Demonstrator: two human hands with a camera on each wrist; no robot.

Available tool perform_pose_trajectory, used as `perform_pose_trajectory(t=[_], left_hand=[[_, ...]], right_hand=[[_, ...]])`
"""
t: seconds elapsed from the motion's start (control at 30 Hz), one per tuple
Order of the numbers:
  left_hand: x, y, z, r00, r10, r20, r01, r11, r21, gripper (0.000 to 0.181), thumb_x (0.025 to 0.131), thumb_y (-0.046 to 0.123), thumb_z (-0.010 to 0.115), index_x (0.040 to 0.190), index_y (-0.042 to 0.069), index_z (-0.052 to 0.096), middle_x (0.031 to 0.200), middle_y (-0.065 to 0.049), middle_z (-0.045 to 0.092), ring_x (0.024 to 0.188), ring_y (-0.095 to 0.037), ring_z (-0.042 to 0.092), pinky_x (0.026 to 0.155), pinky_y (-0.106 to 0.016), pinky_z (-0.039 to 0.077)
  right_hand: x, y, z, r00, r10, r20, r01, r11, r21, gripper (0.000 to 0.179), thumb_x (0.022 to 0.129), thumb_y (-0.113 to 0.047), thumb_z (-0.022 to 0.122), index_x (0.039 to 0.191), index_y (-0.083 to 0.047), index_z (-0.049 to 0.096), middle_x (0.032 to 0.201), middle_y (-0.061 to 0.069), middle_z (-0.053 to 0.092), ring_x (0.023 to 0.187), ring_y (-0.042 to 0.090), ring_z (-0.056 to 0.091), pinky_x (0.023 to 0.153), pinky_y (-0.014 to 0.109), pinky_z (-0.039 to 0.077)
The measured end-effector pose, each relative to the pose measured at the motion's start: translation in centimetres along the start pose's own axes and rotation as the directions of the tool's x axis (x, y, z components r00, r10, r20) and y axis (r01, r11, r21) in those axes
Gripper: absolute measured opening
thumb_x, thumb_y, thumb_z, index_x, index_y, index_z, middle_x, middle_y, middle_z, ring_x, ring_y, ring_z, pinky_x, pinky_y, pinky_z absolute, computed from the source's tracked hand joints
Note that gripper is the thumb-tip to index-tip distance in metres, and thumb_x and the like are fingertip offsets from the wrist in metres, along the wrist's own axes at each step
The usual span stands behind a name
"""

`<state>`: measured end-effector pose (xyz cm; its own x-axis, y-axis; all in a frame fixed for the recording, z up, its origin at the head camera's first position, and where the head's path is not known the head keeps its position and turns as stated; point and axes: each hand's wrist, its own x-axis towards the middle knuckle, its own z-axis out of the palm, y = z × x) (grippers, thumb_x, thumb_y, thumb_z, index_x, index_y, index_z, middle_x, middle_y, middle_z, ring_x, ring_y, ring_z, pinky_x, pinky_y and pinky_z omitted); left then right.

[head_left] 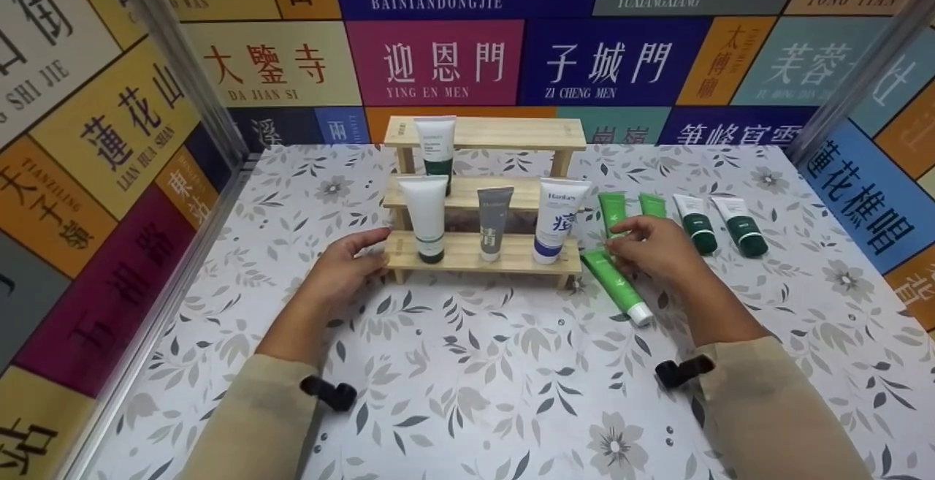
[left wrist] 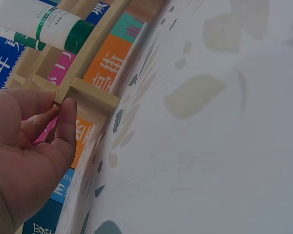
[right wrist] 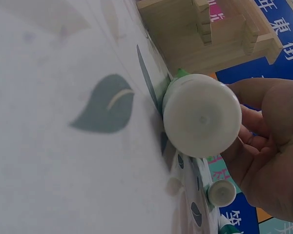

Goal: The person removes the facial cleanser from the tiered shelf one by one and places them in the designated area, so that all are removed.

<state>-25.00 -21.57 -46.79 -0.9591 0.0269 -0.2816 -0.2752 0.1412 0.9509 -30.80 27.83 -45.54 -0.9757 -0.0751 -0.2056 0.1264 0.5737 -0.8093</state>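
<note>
My left hand pinches the left end of the bottom step of a three-tier wooden rack, thumb and finger on its corner in the left wrist view. On that step stand a white tube with a dark green cap, a small grey tube and a white-and-blue tube. One white-and-green tube stands higher up. My right hand pinches the upper end of a green tube lying slanted on the table; its white cap hides part of the grip in the right wrist view.
Two more green tubes lie behind my right hand, partly covered by it. Further right lie two white tubes with dark green caps. The floral tabletop meets lettered panels at the back and sides.
</note>
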Motion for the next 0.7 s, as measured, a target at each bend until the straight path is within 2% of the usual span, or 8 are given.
perform_pose_trajectory(t=[0.23,0.47,0.7], left_hand=[[-0.02,0.02,-0.05,1.000,0.003,-0.008,-0.003,1.000,0.018,0.051,0.105,0.010,0.062,0.155,0.016,0.056,0.152,-0.010,0.062,0.104,-0.010,0.070,0.093,-0.026,0.055],[-0.06,0.03,0.06,1.000,0.014,0.006,-0.013,1.000,-0.017,0.051,0.106,0.006,0.060,0.156,0.011,0.055,0.151,-0.016,0.060,0.095,-0.011,0.068,0.088,-0.026,0.055],[-0.02,0.07,0.01,1.000,0.009,0.007,-0.009,1.000,-0.005,0.051,0.106,0.007,0.061,0.156,0.011,0.054,0.153,-0.015,0.060,0.097,-0.009,0.069,0.088,-0.026,0.055]], right_hand=[[-0.06,-0.21,-0.19,0.998,0.048,0.028,-0.048,0.998,-0.028,0.048,0.093,-0.028,0.082,0.135,-0.011,0.067,0.103,0.006,0.071,0.083,0.020,0.075,0.075,0.034,0.064],[-0.26,-0.28,-0.36,0.998,0.030,0.060,-0.025,0.996,-0.088,0.047,0.090,-0.021,0.083,0.132,-0.007,0.068,0.094,0.002,0.062,0.080,0.016,0.071,0.072,0.029,0.061],[-0.40,-0.35,-0.37,0.996,0.048,0.080,-0.039,0.993,-0.108,0.040,0.091,-0.017,0.082,0.127,-0.007,0.067,0.086,-0.001,0.060,0.077,0.016,0.071,0.069,0.029,0.059]])
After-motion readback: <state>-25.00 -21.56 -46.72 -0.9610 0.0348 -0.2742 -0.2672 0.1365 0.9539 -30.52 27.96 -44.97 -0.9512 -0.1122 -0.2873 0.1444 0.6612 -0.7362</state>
